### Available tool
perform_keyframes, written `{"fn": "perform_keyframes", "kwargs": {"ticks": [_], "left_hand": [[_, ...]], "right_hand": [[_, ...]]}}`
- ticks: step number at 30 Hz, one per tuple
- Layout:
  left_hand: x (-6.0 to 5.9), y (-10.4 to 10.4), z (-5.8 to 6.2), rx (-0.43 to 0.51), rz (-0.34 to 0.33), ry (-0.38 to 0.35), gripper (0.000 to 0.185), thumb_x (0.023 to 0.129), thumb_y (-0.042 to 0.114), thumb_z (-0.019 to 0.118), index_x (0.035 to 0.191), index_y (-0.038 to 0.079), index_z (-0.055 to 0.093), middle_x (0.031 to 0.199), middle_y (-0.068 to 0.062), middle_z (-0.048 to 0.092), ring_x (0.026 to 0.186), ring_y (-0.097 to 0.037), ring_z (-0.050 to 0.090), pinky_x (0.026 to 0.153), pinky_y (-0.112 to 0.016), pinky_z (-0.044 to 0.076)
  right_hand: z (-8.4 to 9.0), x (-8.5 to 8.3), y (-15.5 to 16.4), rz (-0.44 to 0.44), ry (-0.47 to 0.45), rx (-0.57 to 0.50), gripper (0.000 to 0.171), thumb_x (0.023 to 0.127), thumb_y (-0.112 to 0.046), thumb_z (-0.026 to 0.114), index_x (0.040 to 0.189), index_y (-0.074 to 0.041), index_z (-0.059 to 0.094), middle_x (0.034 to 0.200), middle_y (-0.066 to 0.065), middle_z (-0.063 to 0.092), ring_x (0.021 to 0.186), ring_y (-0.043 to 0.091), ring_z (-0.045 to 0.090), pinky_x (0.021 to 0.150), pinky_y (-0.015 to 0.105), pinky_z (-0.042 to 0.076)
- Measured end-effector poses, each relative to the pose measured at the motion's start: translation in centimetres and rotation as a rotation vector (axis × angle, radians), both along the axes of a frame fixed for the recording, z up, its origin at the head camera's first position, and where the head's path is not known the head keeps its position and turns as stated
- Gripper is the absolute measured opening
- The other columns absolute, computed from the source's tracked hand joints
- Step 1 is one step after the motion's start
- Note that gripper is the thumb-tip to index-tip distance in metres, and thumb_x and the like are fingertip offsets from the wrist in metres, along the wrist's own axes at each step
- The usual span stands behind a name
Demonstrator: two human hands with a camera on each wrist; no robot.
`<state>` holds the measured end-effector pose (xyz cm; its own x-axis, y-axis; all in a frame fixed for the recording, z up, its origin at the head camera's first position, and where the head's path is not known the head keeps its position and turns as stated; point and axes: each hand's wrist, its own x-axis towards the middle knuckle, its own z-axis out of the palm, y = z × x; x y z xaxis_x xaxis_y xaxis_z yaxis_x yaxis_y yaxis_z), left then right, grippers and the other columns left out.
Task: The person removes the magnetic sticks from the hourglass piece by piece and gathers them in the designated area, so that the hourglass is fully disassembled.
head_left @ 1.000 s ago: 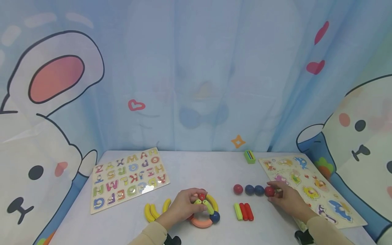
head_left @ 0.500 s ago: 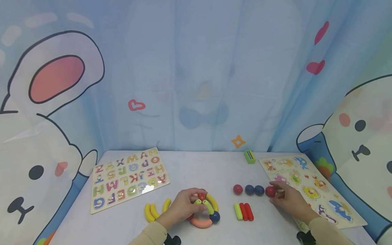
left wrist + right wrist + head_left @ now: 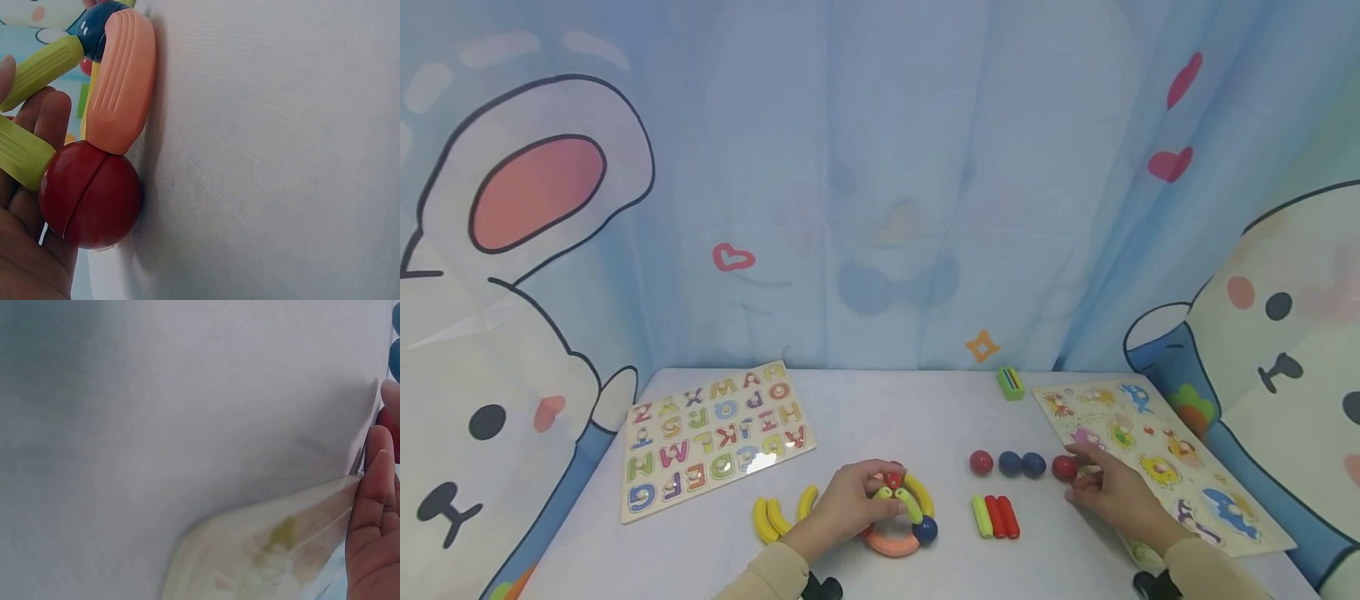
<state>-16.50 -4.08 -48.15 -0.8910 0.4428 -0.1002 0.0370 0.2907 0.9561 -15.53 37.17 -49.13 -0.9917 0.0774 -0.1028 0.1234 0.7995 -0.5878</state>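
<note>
My left hand [image 3: 848, 504] grips a ring toy [image 3: 898, 517] built of curved pieces and balls, lying on the white table [image 3: 880, 417]. In the left wrist view its red ball [image 3: 90, 194] and orange curved piece [image 3: 122, 81] rest on the table against my left hand's fingers [image 3: 37, 125]. My right hand [image 3: 1108, 487] pinches a loose red ball [image 3: 1062, 467] at the right end of a row of balls. The right wrist view shows only the right hand's fingertips [image 3: 375, 506] beside a sliver of that red ball [image 3: 389, 425].
A red ball [image 3: 981, 462] and two blue balls [image 3: 1021, 464] line up left of the pinched one. Three short sticks [image 3: 994, 517] lie below them. Yellow curved pieces [image 3: 775, 517] lie left of the ring. An alphabet puzzle [image 3: 715, 437], an animal puzzle [image 3: 1157, 454] and a green block [image 3: 1011, 383] are also there.
My right hand and the red ball it pinches have shifted very slightly to the right. The left hand and the ring toy have stayed in place.
</note>
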Motion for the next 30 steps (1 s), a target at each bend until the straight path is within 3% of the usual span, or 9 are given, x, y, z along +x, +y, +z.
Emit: {"fn": "perform_keyframes", "kwargs": {"ticks": [11,21,25,30], "left_hand": [[0.0,-0.2,0.0,0.005,0.001,-0.011,0.046,0.081,0.015,0.083,0.124,0.015,0.068,0.095,0.005,0.075,0.081,-0.009,0.068,0.052,-0.019,0.043],[-0.1,0.0,0.0,-0.005,-0.002,0.003,0.047,0.080,0.018,0.084,0.125,0.016,0.067,0.096,0.007,0.075,0.085,-0.008,0.068,0.060,-0.020,0.046],[-0.1,-0.1,0.0,-0.014,-0.003,0.001,0.048,0.080,0.018,0.084,0.125,0.016,0.067,0.096,0.007,0.075,0.082,-0.008,0.068,0.056,-0.021,0.044],[0.0,-0.2,0.1,-0.015,0.000,0.013,0.047,0.080,0.018,0.084,0.125,0.016,0.067,0.097,0.006,0.075,0.088,-0.007,0.068,0.068,-0.022,0.049]], "right_hand": [[-0.2,-0.7,-0.3,-0.005,0.029,0.025,0.056,0.086,-0.017,0.079,0.135,-0.004,0.055,0.122,0.017,0.061,0.093,0.024,0.061,0.076,0.038,0.057],[-0.1,-1.0,-0.6,-0.005,0.014,0.010,0.057,0.086,-0.015,0.078,0.136,-0.003,0.053,0.124,0.019,0.059,0.092,0.026,0.060,0.076,0.035,0.057],[-0.2,-1.0,-0.5,-0.007,0.014,0.002,0.060,0.084,-0.011,0.079,0.137,-0.002,0.052,0.126,0.022,0.058,0.090,0.025,0.060,0.073,0.033,0.057],[-0.2,-0.9,-0.4,-0.002,0.020,0.007,0.062,0.082,-0.008,0.079,0.137,-0.001,0.051,0.124,0.022,0.058,0.088,0.023,0.060,0.073,0.035,0.057]]}}
